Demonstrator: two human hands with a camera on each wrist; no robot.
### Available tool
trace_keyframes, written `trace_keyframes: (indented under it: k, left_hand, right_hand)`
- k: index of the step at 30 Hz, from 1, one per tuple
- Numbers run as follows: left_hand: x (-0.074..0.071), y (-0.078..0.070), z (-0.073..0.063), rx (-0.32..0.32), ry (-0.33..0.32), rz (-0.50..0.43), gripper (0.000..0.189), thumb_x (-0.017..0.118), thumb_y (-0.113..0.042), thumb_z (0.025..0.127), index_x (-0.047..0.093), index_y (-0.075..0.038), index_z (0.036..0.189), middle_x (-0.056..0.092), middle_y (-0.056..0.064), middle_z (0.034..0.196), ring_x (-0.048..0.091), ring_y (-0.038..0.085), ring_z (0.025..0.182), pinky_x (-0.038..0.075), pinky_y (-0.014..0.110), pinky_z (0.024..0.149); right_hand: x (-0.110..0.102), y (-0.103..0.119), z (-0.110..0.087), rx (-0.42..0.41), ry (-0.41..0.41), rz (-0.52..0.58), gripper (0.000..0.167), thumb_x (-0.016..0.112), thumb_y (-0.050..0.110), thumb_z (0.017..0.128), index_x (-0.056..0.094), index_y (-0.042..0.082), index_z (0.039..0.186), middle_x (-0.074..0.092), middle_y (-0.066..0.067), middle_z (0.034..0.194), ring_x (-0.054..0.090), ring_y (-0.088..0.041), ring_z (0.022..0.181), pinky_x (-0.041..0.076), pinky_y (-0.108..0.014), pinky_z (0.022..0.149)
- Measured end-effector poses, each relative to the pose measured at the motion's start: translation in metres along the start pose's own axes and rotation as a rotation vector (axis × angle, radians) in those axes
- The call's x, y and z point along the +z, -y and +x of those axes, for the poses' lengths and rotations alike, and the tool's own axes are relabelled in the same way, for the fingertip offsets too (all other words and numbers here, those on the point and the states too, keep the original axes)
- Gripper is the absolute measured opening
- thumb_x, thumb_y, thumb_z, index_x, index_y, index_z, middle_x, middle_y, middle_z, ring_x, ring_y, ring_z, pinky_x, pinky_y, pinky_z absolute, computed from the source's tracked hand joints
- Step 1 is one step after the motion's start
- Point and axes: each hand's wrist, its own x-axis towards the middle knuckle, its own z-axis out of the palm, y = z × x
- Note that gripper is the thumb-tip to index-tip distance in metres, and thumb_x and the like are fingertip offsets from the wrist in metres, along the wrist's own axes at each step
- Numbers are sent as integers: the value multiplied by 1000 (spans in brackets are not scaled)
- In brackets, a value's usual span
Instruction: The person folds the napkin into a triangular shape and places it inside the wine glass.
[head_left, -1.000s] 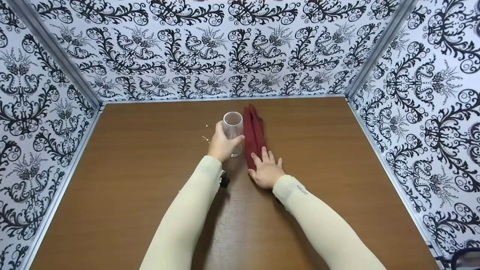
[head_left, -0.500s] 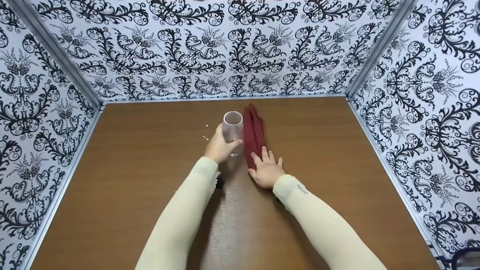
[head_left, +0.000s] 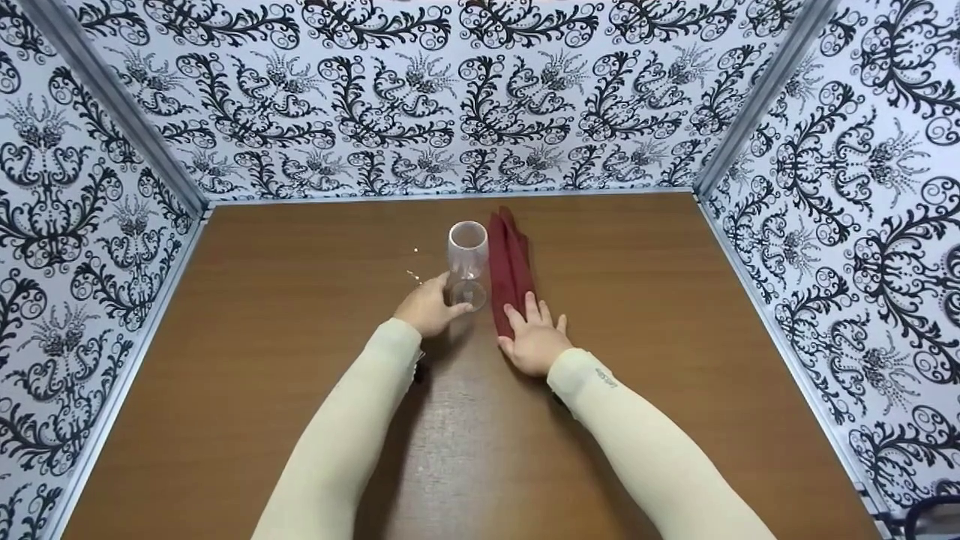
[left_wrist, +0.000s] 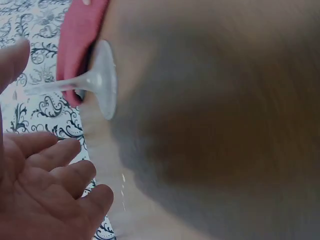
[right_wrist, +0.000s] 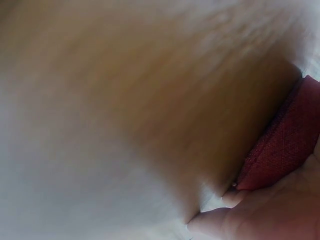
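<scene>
A clear stemmed glass [head_left: 468, 251] stands upright on the table, just left of a folded dark red cloth napkin [head_left: 509, 262]. My left hand [head_left: 426, 306] is spread beside the glass's lower part, thumb and fingers apart. In the left wrist view a gap shows between that hand [left_wrist: 55, 185] and the glass's stem and foot [left_wrist: 104, 80]. My right hand [head_left: 536, 345] lies flat with spread fingers on the near end of the napkin. The right wrist view shows the napkin [right_wrist: 285, 137] against the hand [right_wrist: 270, 217].
Brown wooden table [head_left: 247, 360] under everything, with small pale marks [head_left: 413, 276] left of the glass. Black-and-white patterned walls [head_left: 390, 97] enclose the back and both sides. A dark curved object [head_left: 934, 517] sits at the lower right corner.
My left hand has let go of the glass and drawn back, toward me and to the left. The glass stays standing beside the napkin. My right hand has stayed put.
</scene>
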Motion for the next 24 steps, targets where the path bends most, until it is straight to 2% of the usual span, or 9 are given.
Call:
trace_keyframes:
  k: [6,10,17,24]
  left_hand:
    - [2,8,-5,-14,148,195,93,71,-50,98,29,0,164,29,25,170,26,46,159,22,57,130]
    - [3,7,-9,-10,218,255,96,70,-53,97,25,-4,167,22,22,173,20,48,160,19,61,130]
    - [2,7,-13,-17,255,303,99,72,-55,95,21,-13,169,21,19,174,20,45,161,20,64,129]
    - [4,11,-11,-14,275,377,105,73,-61,92,22,-12,169,21,18,175,17,44,162,20,67,127]
  right_hand:
    - [0,0,0,2,1,11,70,45,52,108,27,22,168,4,-24,176,12,-49,162,13,-79,122]
    - [0,0,0,4,2,12,70,45,52,108,27,22,169,4,-24,176,13,-48,162,13,-79,122]
    - [1,0,1,2,3,15,70,46,51,108,27,21,168,4,-24,176,13,-49,161,13,-80,121]
    - [5,-2,4,-6,-15,12,69,47,51,107,30,21,168,7,-24,176,16,-51,160,15,-81,120]
